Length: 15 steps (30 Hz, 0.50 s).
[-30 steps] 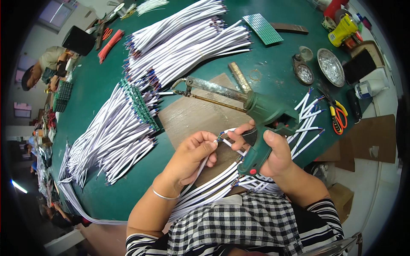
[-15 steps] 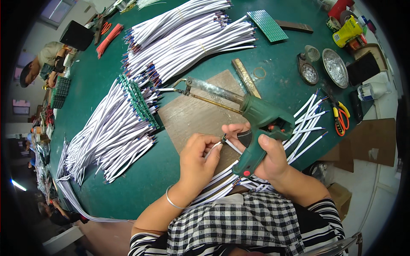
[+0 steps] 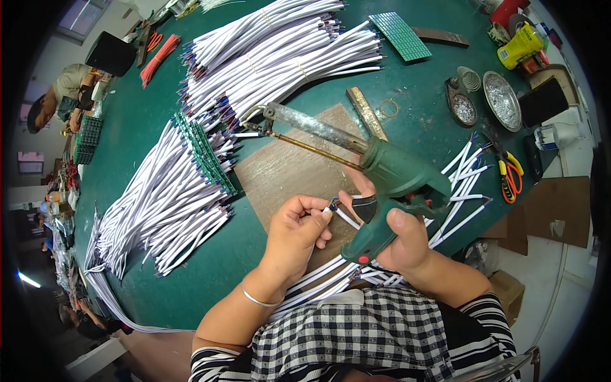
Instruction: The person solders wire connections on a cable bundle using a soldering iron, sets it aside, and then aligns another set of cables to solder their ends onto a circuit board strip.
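Note:
My right hand [image 3: 407, 242] is wrapped around the handle of a green soldering gun [image 3: 396, 169]. Its metal barrel points up and left over a brown board [image 3: 273, 184]. Close to the gun's handle, my left hand [image 3: 293, 232] pinches the stripped end of a white cable [image 3: 328, 209], where dark wire ends show. Another short white cable [image 3: 347, 219] runs from that spot toward my right fingers; whether they grip it too is hidden by the gun. More white cables [image 3: 312, 280] lie under my wrists at the table's near edge.
Big bundles of white cables [image 3: 273, 57] cover the far left. A strip of green circuit boards [image 3: 205, 153] rests on another pile. At right are loose cables [image 3: 468, 184], orange-handled pliers [image 3: 509, 178] and a metal dish [image 3: 501, 102]. A person [image 3: 67, 95] sits across at left.
The soldering gun has tilted a little, its handle moving slightly left. My left fingers have shifted at the cable end, and the stripped wires show more clearly.

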Each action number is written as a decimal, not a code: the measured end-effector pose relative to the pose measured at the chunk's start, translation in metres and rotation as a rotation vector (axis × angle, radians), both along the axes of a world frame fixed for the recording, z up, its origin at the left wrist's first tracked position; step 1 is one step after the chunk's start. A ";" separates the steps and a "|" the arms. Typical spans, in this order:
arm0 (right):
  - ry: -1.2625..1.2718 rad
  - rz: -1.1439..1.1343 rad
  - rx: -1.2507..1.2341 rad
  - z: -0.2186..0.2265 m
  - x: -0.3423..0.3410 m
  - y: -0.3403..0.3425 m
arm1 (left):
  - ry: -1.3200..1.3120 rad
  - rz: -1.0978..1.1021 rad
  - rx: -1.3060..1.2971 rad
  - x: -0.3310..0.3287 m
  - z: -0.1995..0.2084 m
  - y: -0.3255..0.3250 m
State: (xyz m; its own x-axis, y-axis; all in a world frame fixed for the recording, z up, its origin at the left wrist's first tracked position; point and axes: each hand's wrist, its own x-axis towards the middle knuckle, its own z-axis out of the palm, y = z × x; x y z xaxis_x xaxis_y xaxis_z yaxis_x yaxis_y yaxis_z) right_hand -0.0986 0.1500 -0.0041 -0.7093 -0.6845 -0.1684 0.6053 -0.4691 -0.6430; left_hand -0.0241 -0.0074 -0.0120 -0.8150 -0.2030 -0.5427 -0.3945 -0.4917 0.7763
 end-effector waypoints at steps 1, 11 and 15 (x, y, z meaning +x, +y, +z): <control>-0.006 0.008 0.004 -0.001 0.000 0.000 | 0.012 0.034 -0.030 0.001 -0.001 0.003; -0.104 0.055 -0.017 -0.006 0.005 0.000 | 0.381 -0.387 -1.497 0.011 0.007 -0.007; -0.128 0.052 -0.044 -0.006 0.006 0.000 | 0.327 -0.408 -1.519 0.017 0.009 -0.002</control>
State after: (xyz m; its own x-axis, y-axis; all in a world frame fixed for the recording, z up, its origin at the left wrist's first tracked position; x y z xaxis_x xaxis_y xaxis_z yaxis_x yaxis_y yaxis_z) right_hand -0.0922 0.1502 -0.0097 -0.6472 -0.7285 -0.2243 0.7053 -0.4606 -0.5389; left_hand -0.0071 -0.0089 -0.0032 -0.9820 -0.1159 0.1492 -0.0267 0.8670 0.4977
